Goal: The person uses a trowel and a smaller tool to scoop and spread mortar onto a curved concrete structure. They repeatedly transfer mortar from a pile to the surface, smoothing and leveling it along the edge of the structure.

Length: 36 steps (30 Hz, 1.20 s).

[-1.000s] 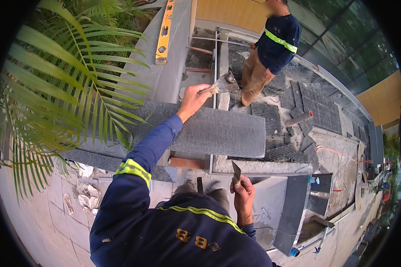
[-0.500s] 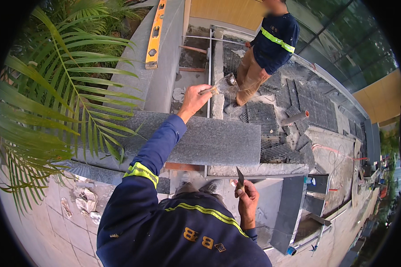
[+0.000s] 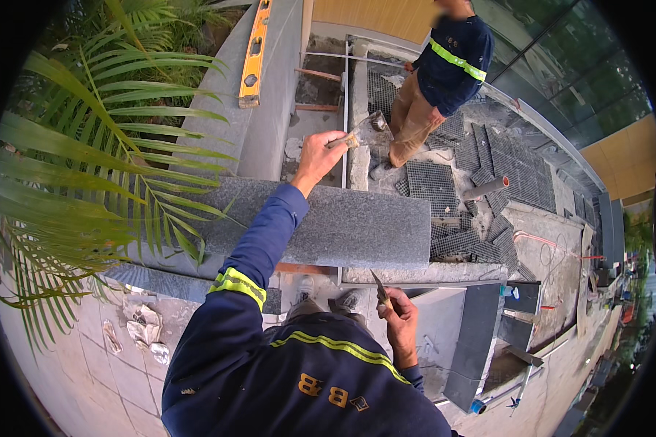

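My left hand reaches out over the dark grey granite slab, closed round the handle of a wide scraper. A lump of dark paste sits on the scraper's broad, flat blade. Near my body, below the slab's front edge, my right hand grips a narrow putty knife whose dark blade points up and to the left. The two tools are well apart, and neither touches the slab.
An orange spirit level lies on a grey stone ledge. Palm fronds overhang the slab's left end. Beyond the slab, a person stands among black grid panels, near an upright pipe. Crumpled wrapping lies at lower left.
The putty knife in my right hand has tipped further left, and that hand has turned slightly. My left hand still holds the scraper out, nearly unmoved. The view has shifted a little.
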Each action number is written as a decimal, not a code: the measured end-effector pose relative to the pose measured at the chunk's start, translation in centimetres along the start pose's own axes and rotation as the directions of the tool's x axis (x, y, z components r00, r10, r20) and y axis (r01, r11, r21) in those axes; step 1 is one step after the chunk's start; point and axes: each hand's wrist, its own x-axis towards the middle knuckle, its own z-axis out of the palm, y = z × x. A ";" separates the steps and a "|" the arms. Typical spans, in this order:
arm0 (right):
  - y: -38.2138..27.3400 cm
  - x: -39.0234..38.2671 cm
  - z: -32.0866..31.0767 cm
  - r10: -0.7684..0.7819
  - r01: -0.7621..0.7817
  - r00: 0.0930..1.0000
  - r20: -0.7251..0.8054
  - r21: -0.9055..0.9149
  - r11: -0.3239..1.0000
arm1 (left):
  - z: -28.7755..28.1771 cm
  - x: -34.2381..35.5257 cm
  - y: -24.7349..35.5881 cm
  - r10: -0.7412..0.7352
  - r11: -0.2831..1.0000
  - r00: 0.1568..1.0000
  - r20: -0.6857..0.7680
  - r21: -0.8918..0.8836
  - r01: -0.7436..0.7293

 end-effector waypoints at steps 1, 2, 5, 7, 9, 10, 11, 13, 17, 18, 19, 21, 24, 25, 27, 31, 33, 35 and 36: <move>0.1 0.0 0.0 -0.002 0.002 1.000 -0.002 0.001 1.000 | 0.0 0.0 0.1 -0.006 1.000 1.000 0.002 0.010 0.006; 0.1 0.0 0.0 -0.004 0.004 1.000 -0.004 0.002 1.000 | 0.0 -0.1 0.3 -0.012 1.000 1.000 0.005 0.020 0.012; 0.3 -0.2 0.0 -0.020 0.020 1.000 -0.024 -0.002 1.000 | -0.1 -0.3 0.5 -0.002 0.999 1.000 0.006 0.035 0.002; 0.4 -0.3 -0.1 -0.037 0.037 0.999 -0.034 -0.002 0.999 | 0.0 -0.3 0.5 -0.009 0.999 1.000 0.003 0.033 0.009; 0.6 -0.3 -0.1 -0.056 0.056 0.998 -0.032 0.007 0.998 | 0.1 -0.4 0.2 0.010 0.999 1.000 -0.002 0.034 -0.010; 0.5 -0.5 -0.1 -0.017 0.017 0.999 -0.032 0.000 1.000 | 0.1 -0.2 0.0 0.033 0.999 0.999 -0.006 0.036 -0.032; 0.4 -0.5 0.1 -0.017 0.017 1.000 -0.024 -0.003 1.000 | 0.0 -0.1 -0.3 0.055 0.998 0.998 -0.011 0.038 -0.054; 0.2 -0.9 0.3 -0.009 0.009 1.000 -0.016 -0.011 1.000 | 0.0 -0.1 -0.7 0.004 1.000 1.000 0.004 0.004 -0.004; 1.1 -1.5 -0.2 0.037 -0.037 0.999 0.017 -0.003 0.999 | 0.0 0.0 0.6 -0.121 0.985 0.993 -0.005 -0.126 0.119; 1.3 -1.5 -0.2 0.034 -0.034 0.999 0.027 0.010 0.999 | -0.1 0.0 0.8 -0.137 0.980 0.990 -0.015 -0.147 0.134; 1.6 -1.5 -0.1 0.031 -0.032 0.999 0.037 0.022 0.999 | -0.2 0.1 1.0 -0.153 0.974 0.988 -0.024 -0.170 0.147; 1.7 -1.7 0.1 0.025 -0.026 0.998 0.050 0.023 0.999 | -0.1 0.1 0.5 -0.180 0.967 0.983 -0.037 -0.188 0.170; 1.7 -1.9 0.4 0.027 -0.028 0.998 0.053 0.009 1.000 | -0.2 0.0 0.3 -0.194 0.956 0.980 -0.047 -0.233 0.178; 1.8 -2.0 0.5 0.033 -0.034 0.998 0.049 0.015 0.999 | -0.2 0.0 0.0 -0.197 0.948 0.979 -0.048 -0.264 0.178; 2.1 -2.3 0.5 0.024 -0.025 0.998 0.054 0.010 1.000 | -0.6 0.0 -0.1 -0.208 0.933 0.977 -0.052 -0.311 0.182; 2.2 -2.9 -0.1 0.016 -0.017 0.999 0.030 0.022 1.000 | -5.1 2.3 1.4 -0.209 0.903 0.976 -0.070 -0.397 0.165; 2.3 -3.3 -0.4 0.038 -0.038 0.999 0.010 0.061 0.997 | -7.9 3.2 3.1 -0.155 0.915 0.983 -0.100 -0.389 0.105; 2.7 -3.3 -0.3 0.053 -0.054 0.998 0.016 0.108 0.993 | -10.6 3.6 4.1 -0.105 0.931 0.983 -0.148 -0.362 0.045; 3.0 -3.2 -0.2 0.058 -0.061 0.998 0.032 0.098 0.993 | -12.0 3.5 3.9 -0.095 0.935 0.982 -0.166 -0.354 0.031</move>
